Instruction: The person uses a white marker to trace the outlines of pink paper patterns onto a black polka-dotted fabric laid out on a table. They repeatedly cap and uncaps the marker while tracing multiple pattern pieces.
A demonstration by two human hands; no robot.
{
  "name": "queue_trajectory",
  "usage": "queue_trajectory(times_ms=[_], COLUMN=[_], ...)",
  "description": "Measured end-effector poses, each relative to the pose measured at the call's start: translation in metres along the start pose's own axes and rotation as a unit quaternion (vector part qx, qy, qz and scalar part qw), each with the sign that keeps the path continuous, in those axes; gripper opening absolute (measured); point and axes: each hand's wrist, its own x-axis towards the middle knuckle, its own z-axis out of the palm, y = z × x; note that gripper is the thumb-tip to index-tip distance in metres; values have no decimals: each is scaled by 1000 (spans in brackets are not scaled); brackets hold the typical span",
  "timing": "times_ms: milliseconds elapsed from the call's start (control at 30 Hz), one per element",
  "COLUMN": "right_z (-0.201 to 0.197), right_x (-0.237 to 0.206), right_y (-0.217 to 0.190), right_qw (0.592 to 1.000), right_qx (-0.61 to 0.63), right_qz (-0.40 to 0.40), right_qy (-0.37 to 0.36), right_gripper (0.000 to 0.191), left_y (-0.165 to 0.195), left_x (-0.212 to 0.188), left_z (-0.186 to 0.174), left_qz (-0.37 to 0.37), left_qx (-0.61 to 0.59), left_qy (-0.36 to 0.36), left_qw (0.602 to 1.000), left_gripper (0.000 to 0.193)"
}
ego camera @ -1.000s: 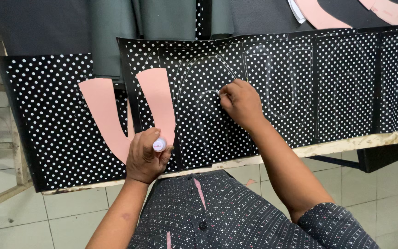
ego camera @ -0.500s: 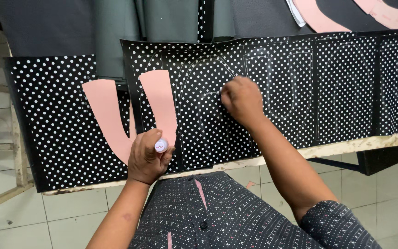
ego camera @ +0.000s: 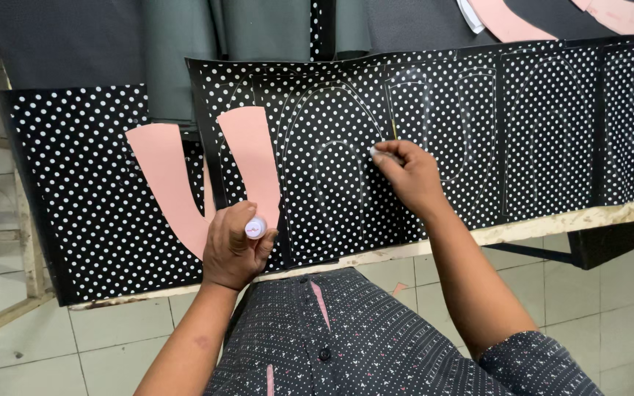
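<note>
Head view: the polka-dot sheet (ego camera: 537, 132), black with white dots, lies flat on the tabletop (ego camera: 552, 220) under both hands. It looks thin, limp and light, likely to shift or wrinkle, so it is best pinned flat with a palm or lifted by an edge. The right hand (ego camera: 409, 172) is pinched shut on a thin marking tool (ego camera: 393, 130), tip on the sheet. The left hand (ego camera: 236, 249) is clamped around a white-capped marker (ego camera: 255, 228), just below the pink U-shaped pattern (ego camera: 185, 183).
</note>
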Motion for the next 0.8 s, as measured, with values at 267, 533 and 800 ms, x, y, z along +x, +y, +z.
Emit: queue_trajectory(times_ms=[267, 533, 800], right_z=[13, 22, 19], right_x=[-16, -14, -11], right_y=[-7, -7, -6], right_qw=[966, 932, 928], right_qx=[-208, -305, -312], right_qz=[-155, -197, -202], right_qy=[0, 26, 33], right_gripper=[10, 5, 5], left_y=[2, 2, 1], left_x=[1, 0, -1], left_z=[-1, -1, 0], left_qz=[-6, -3, -9], left_qx=[-2, -2, 1], left_qy=[-4, -1, 2], left_qw=[1000, 1000, 1000], left_gripper=[54, 55, 57])
